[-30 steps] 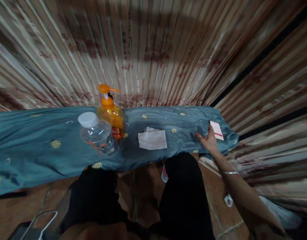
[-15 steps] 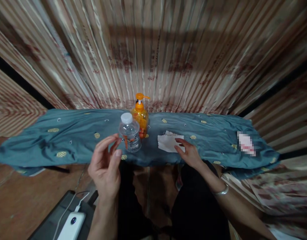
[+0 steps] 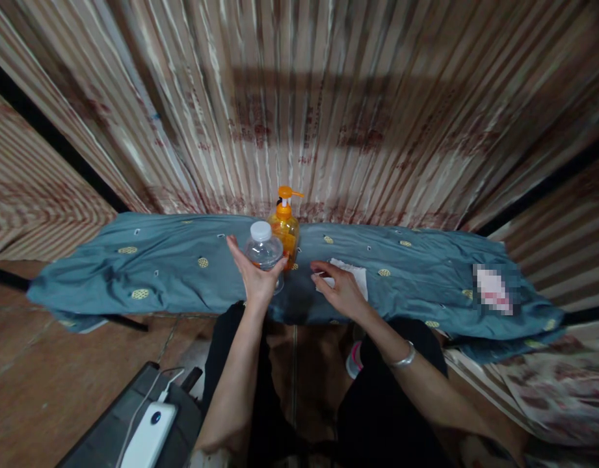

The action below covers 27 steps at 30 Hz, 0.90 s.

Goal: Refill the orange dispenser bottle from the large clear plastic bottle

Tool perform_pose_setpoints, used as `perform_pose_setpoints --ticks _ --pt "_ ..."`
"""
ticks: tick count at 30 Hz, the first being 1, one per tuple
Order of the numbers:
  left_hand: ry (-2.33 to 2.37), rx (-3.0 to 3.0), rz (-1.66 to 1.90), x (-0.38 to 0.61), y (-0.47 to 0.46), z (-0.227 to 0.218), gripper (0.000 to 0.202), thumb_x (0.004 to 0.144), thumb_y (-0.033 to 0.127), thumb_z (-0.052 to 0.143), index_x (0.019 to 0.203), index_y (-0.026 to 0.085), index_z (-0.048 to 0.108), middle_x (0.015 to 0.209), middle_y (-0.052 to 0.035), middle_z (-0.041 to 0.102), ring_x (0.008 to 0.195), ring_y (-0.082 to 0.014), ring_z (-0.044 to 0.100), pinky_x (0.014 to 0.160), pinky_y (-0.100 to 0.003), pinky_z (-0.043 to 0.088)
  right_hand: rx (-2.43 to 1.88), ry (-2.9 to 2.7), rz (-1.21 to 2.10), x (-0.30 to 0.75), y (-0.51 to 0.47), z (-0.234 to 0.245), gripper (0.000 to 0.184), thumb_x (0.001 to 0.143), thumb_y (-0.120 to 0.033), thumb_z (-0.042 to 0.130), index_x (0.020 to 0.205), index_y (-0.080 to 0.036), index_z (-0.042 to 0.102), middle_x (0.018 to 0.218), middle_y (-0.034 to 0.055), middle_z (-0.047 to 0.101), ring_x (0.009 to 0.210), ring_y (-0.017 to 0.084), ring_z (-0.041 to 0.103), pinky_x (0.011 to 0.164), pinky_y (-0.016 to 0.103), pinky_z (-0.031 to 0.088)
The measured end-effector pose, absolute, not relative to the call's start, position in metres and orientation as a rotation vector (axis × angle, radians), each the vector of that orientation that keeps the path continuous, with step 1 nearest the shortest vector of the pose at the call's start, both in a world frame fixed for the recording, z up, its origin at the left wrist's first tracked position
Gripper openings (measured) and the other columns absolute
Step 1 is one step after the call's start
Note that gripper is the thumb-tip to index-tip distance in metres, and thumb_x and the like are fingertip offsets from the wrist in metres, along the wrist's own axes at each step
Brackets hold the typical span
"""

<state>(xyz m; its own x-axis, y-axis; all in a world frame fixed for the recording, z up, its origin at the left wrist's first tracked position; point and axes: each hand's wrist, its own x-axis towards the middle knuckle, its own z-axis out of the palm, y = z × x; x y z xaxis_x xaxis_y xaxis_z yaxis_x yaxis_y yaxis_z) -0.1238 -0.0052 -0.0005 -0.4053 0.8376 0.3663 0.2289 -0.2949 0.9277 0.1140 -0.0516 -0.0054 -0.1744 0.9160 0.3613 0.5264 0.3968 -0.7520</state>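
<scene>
A clear plastic bottle (image 3: 263, 250) with a white cap stands upright on the blue-green cloth. My left hand (image 3: 259, 281) is spread in a U around its near side, fingers left and thumb right, hiding its lower part. The index fingertip stands off the bottle, and I see no closed grip. Just behind and to the right is an orange pump bottle (image 3: 285, 237). My right hand (image 3: 342, 289) hovers over a white ragged-edged sheet (image 3: 358, 278), paper or thin cloth, its fingers slightly curled and apart near the left edge. Whether they touch it is unclear.
A patterned blue-green cloth (image 3: 182, 286) covers the narrow table. At its right end lies a blurred-out pinkish item (image 3: 494, 289). Pleated curtains (image 3: 299, 117) hang behind. Below left, a white device with a cable (image 3: 150, 432) lies on a dark surface (image 3: 99, 429).
My left hand has moved right and forward, from beside the clear bottle to around its near side. My right hand has shifted left across the white sheet. The view has shifted slightly.
</scene>
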Motion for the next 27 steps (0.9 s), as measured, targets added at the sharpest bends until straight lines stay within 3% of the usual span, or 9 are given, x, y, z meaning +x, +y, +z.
perform_pose_setpoints --ticks 6,12,16,21,24,27 --pt "1.543 1.275 1.679 -0.122 0.000 -0.031 0.163 0.062 0.024 0.114 0.194 0.019 0.019 0.199 -0.0340 0.041 0.190 -0.0476 0.043 0.153 -0.056 0.045 -1.187 -1.870 0.561 0.103 -0.038 0.025 0.033 0.119 -0.032 0.083 0.149 -0.019 0.084 0.140 0.0136 0.095 0.125 0.032 0.094 0.117 0.058 0.074" --pt "1.667 1.199 1.541 -0.123 -0.001 -0.040 0.122 0.061 0.025 0.113 0.169 0.021 0.055 0.158 -0.0228 0.084 0.147 -0.0459 0.084 0.127 -0.057 0.069 -1.125 -1.987 0.464 0.083 -0.019 0.065 0.039 0.120 -0.038 0.072 0.150 -0.017 0.083 0.141 0.0184 0.096 0.124 0.034 0.095 0.114 0.053 0.074" --pt "1.645 1.259 1.589 -0.124 0.001 -0.041 0.107 0.063 0.027 0.112 0.158 0.022 0.061 0.142 -0.0160 0.089 0.131 -0.0402 0.090 0.112 -0.050 0.075 -1.149 -2.093 0.341 0.070 -0.006 0.093 0.040 0.121 -0.035 0.070 0.155 -0.017 0.080 0.142 0.0164 0.096 0.123 0.033 0.095 0.113 0.049 0.073" --pt "1.629 1.318 1.563 -0.126 -0.001 -0.044 0.109 0.061 0.029 0.113 0.157 0.022 0.062 0.139 -0.0157 0.089 0.128 -0.0406 0.090 0.109 -0.050 0.075 -1.316 -2.276 0.123 0.047 0.001 0.136 0.039 0.123 -0.021 0.072 0.158 -0.007 0.078 0.136 0.0189 0.096 0.129 0.036 0.091 0.113 0.046 0.066" --pt "1.600 1.340 1.542 -0.124 -0.006 -0.045 0.108 0.062 0.030 0.113 0.157 0.024 0.062 0.137 -0.0132 0.090 0.127 -0.0399 0.091 0.108 -0.050 0.076 -1.427 -2.403 -0.018 0.034 -0.002 0.161 0.036 0.124 -0.033 0.079 0.143 -0.003 0.086 0.131 0.0270 0.095 0.129 0.047 0.090 0.101 0.047 0.062" --pt "1.584 1.352 1.531 -0.118 -0.011 -0.044 0.105 0.062 0.029 0.113 0.155 0.024 0.063 0.134 -0.0117 0.091 0.126 -0.0393 0.091 0.108 -0.050 0.076 -1.506 -2.522 -0.130 0.025 -0.005 0.175 0.048 0.124 -0.049 0.080 0.124 -0.002 0.091 0.123 0.0323 0.094 0.121 0.052 0.091 0.088 0.045 0.054"
